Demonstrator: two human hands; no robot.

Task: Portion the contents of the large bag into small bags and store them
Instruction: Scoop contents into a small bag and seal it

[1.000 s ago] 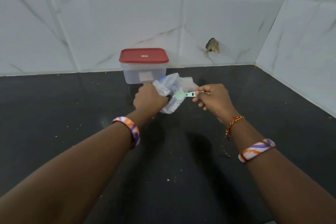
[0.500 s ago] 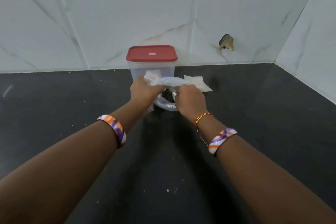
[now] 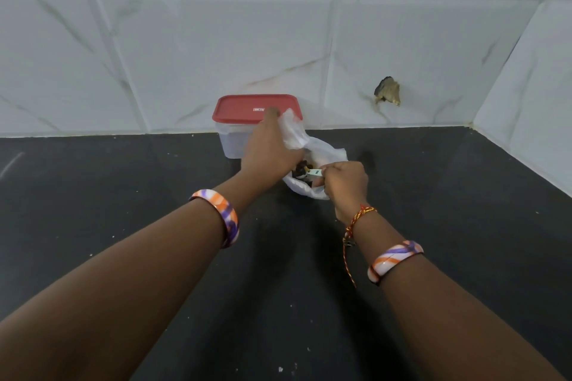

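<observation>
A clear plastic bag [image 3: 322,153] with dark contents [image 3: 301,171] rests on the black counter [image 3: 154,179], just right of a container. My left hand [image 3: 272,145] grips the bag's upper edge and holds it raised and open. My right hand [image 3: 345,184] pinches the handle of a small pale green spoon [image 3: 315,173], whose bowl end reaches into the bag among the dark pieces. The bag's lower right side is hidden behind my right hand.
A translucent container with a red lid [image 3: 257,108] stands against the white tiled wall, directly behind my left hand. A chipped hole [image 3: 387,91] marks the wall to the right. The side wall closes the counter at the far right. Small crumbs dot the counter.
My left hand has lifted the bag's edge higher. My right hand, with the spoon outside the bag a second ago, now has it dipped into the bag. The view has shifted.
</observation>
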